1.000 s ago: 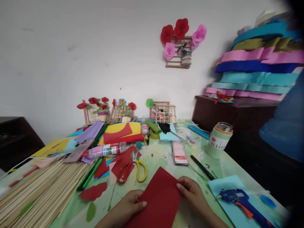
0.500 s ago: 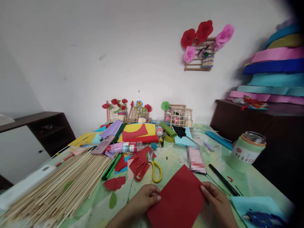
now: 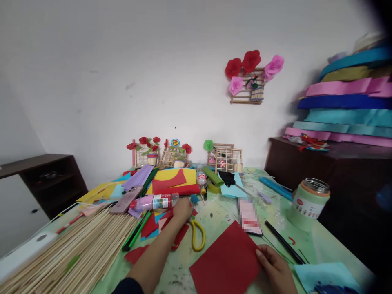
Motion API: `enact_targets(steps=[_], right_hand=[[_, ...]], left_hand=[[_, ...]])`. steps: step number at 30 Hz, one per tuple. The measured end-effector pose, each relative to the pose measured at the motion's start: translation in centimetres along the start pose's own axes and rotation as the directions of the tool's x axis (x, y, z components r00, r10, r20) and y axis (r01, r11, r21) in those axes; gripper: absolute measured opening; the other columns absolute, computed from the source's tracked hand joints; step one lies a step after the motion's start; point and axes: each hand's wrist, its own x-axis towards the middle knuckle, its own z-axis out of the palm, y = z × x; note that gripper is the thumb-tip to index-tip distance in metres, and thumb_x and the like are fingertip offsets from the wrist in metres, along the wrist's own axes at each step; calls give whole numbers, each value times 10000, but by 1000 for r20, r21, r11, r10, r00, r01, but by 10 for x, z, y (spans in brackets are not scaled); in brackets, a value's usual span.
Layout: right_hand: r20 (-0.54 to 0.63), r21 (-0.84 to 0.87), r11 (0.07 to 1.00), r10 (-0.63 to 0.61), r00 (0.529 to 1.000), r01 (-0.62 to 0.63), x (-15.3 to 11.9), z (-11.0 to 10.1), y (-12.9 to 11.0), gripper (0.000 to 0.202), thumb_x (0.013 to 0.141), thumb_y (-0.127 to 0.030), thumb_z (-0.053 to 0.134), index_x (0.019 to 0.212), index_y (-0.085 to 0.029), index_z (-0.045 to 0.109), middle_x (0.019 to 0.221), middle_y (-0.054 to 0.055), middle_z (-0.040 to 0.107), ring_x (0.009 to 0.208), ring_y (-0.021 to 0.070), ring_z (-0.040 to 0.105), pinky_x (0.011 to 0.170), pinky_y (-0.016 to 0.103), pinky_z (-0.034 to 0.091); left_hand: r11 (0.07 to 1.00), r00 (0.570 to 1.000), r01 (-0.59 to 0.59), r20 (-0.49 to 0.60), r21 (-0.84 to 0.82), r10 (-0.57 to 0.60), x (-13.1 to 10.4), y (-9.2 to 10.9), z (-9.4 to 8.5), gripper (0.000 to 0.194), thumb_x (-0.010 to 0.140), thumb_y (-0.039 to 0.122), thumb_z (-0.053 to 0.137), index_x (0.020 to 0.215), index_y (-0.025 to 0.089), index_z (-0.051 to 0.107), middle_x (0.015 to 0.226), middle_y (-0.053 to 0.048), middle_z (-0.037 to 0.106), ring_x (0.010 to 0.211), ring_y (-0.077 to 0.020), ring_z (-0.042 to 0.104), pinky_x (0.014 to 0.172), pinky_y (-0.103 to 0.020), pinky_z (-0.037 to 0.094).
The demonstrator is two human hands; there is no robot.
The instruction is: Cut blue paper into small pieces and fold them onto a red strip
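Observation:
My right hand (image 3: 274, 265) pinches the right edge of a red paper sheet (image 3: 226, 261) near the front of the table. Stretched forward, my left hand (image 3: 183, 210) is over the red paper scraps beside the bottle with a pink label end (image 3: 162, 201); its fingers are hidden behind the back of the hand. Scissors (image 3: 198, 236) with one yellow and one red handle lie just by that hand, their blades partly covered by it. Cut red paper (image 3: 136, 254) lies partly behind my left forearm.
Thin bamboo sticks (image 3: 79, 245) spread across the left. A phone (image 3: 250, 216), a black pen (image 3: 286, 243) and a green jar (image 3: 309, 204) stand or lie at right. Small stick frames (image 3: 228, 159) with paper flowers line the back.
My left hand has let go of the red sheet and moved forward and left to the scissors and scraps. My right hand still holds the sheet. The view has shifted slightly.

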Motion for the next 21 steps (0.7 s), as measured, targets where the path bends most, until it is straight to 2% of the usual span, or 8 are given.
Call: enact_targets(steps=[2,5,8,11,13,16,21], right_hand=[[25,2,1000,-8,1000,8,2,-1,8,397,710,-591,561,656,-202,618,617,32,616,596,209,563,559,299,468],[76,-22,999,-22,997,23,6,-2,25,349,750,-540,540,718,-203,624,675,38,637,645,218,587,597,306,480],[7,-120,992,-27,1000,27,8,-2,41,353,724,-492,570,919,-201,619,795,58,662,758,247,616,681,335,504],[-67,-232,969,-102,993,84,9,-2,49,446,721,-457,567,1080,-192,566,955,95,642,861,258,609,747,366,508],[-76,-312,938,-184,980,152,8,-2,50,429,734,-448,549,1079,-193,567,1046,118,611,934,273,586,783,397,498],[-87,-394,894,-268,959,214,8,-3,50,393,737,-458,534,1030,-202,588,1068,131,601,993,303,560,812,450,482],[-10,-384,889,-273,962,248,8,-2,53,363,743,-439,547,1012,-201,599,1032,122,616,921,270,595,800,413,494]], left_hand=[[999,1000,2,-16,51,-1,2,4,5,263,866,346,538,1032,148,584,1062,-68,605,951,-202,585,833,-420,473],[995,998,-23,-50,96,28,-2,7,4,250,877,349,510,995,143,592,1042,-73,613,961,-204,578,848,-412,452],[990,994,-53,-84,128,64,-15,0,-2,229,893,306,444,944,146,599,1030,-112,625,1013,-225,563,856,-356,411],[986,995,-50,-75,157,63,-34,-15,-6,231,872,294,425,930,153,599,1003,-139,643,996,-255,580,807,-333,403],[984,998,-39,-42,173,47,-46,-27,-8,239,844,328,458,898,152,609,965,-147,658,956,-279,597,770,-345,411],[982,999,-43,3,185,43,-59,-39,-9,248,807,359,509,868,149,624,968,-156,660,950,-302,597,755,-357,417],[983,998,-58,44,176,51,-66,-48,-10,165,793,218,531,892,128,627,983,-153,652,931,-276,599,754,-353,428]])
